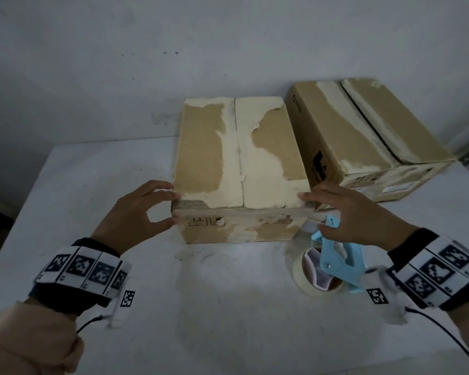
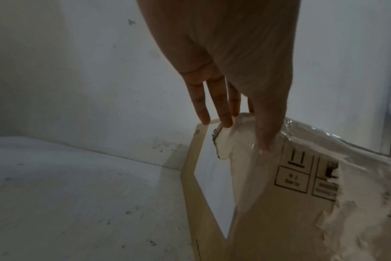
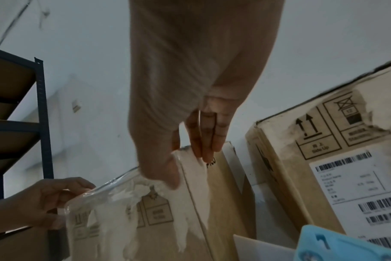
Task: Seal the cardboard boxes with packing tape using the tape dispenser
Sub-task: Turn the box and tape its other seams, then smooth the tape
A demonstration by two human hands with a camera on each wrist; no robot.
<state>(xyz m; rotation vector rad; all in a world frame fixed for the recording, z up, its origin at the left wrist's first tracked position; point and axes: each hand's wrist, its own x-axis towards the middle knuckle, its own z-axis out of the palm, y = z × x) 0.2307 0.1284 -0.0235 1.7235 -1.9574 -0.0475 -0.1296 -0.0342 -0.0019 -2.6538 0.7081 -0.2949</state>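
Box point(image 1: 209, 147) pinned at near corners.
We had L hand point(image 1: 136, 212) & R hand point(image 1: 358, 212) fingers straight, gripping nothing; it could've sprung open once R hand left for dispenser point(image 1: 339, 255).

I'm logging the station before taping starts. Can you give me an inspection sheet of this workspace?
Surface: white table, scuffed and marked.
Job's things: near box, flaps closed, skin torn in pale patches; second box behind on the right, dark gap along its top seam; blue tape dispenser lying on the table.
Clutter: nothing seen.
Hands: left hand and right hand touch the near box's front top corners; neither holds the dispenser.
Cables: a black cable at each wrist.
Surroundings: plain wall; metal shelving.
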